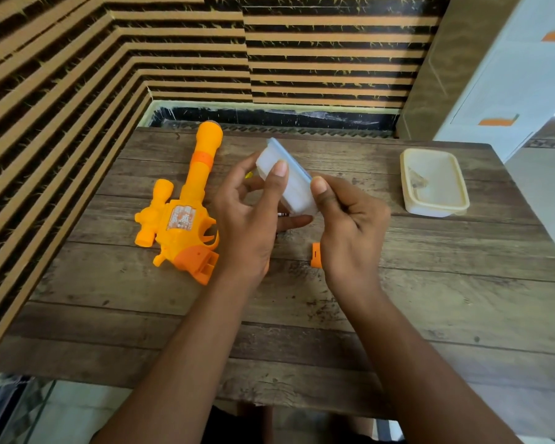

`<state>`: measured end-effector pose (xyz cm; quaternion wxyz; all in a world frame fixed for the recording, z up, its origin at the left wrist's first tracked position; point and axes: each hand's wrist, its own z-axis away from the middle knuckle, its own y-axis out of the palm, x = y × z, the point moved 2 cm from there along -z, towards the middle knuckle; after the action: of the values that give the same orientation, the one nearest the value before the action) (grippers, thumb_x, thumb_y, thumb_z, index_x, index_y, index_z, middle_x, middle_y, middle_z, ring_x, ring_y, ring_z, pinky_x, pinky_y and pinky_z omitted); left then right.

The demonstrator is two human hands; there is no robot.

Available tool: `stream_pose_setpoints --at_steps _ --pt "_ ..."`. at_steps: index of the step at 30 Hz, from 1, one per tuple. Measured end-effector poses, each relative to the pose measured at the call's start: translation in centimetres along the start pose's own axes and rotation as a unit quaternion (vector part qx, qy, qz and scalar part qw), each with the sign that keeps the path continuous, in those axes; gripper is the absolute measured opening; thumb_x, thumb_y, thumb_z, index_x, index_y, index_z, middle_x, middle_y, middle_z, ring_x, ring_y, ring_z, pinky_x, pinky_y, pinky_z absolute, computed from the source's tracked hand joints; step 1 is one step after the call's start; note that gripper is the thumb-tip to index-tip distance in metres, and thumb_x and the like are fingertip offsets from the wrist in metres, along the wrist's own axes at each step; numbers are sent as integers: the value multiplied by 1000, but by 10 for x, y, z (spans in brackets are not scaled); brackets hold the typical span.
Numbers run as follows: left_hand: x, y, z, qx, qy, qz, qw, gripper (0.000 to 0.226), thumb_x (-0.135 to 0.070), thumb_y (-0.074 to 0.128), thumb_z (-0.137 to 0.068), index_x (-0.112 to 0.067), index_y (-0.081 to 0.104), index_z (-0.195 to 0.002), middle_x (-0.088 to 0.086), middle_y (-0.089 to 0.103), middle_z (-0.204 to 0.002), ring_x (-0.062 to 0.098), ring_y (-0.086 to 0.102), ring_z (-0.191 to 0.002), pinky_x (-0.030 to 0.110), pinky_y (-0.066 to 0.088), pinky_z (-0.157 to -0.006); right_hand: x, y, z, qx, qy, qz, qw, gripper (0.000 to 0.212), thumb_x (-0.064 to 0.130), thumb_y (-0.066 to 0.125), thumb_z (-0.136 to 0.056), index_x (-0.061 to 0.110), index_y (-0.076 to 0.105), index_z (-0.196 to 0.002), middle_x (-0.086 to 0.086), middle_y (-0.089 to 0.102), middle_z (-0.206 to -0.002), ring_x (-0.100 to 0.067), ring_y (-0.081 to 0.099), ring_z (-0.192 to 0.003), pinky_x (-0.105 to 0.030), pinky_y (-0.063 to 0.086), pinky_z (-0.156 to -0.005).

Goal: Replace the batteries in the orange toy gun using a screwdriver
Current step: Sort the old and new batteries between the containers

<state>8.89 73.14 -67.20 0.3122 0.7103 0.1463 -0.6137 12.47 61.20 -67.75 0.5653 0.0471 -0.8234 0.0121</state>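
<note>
The wooden table (398,283) fills the middle of the frame. On its left side lies the orange toy gun (186,216): its long axis runs from the grip near the left wrist up to the muzzle at the table's far edge. The grip's end looks open and faces the lower right. A cream container (462,200) sits well apart at the right.

Above the table's centre both hands hold a small white box (297,190) with a blue lid, tilted. The left hand (247,225) is wrapped round its near side, with a fingertip on the wall. The right hand (350,225) pinches the lidded edge, probably to pry it open. A small orange cover (316,255) lies just beside the right wrist.

The gun lies left of both hands, so I'd judge the left hand nearer its open grip.
</note>
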Motion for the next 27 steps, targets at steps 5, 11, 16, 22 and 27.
stream_pose_setpoints --at_steps 5,11,16,22,27 --pt "2 -6 -6 21 30 -62 997 37 -25 70 -103 -10 64 -136 22 69 -117 29 79 -94 36 61 -57 -1 1 0 -13 41 -43 998 13 7 68 -96 4 81 -95 -5 68 -69 -7 59 -67 -27 48 -63" --pt "-1 -10 -16 32 -101 121 987 36 -31 57 -107 -8 64 -135 7 75 -97 17 66 -70 20 43 -45 6 -4 -3 109 -154 108 976 31 1 75 -91 1 74 -122 -8 75 -125 -17 69 -122 -33 55 -104" --pt "-3 -12 -22 78 -134 168 974 61 -40 66 -89 -5 60 -138 10 68 -100 10 58 -67 14 39 -40 1 -5 2 117 -279 205 931 41 -19 63 -91 -8 67 -130 -19 70 -129 -34 68 -121 -44 56 -100" --pt "-6 -14 -25 89 -171 196 961 44 -36 65 -90 -5 64 -122 21 60 -112 14 42 -73 11 36 -40 5 1 3 96 -292 238 921 49 -10 45 -84 -10 68 -127 -19 75 -116 -38 69 -97 -40 57 -84" --pt "-9 -19 -27 76 -207 183 958 27 -30 59 -99 -8 67 -112 10 66 -90 10 42 -69 9 32 -37 4 -4 -3 120 -266 196 936 46 -21 57 -84 -6 71 -125 -14 78 -113 -35 70 -92 -40 58 -81"
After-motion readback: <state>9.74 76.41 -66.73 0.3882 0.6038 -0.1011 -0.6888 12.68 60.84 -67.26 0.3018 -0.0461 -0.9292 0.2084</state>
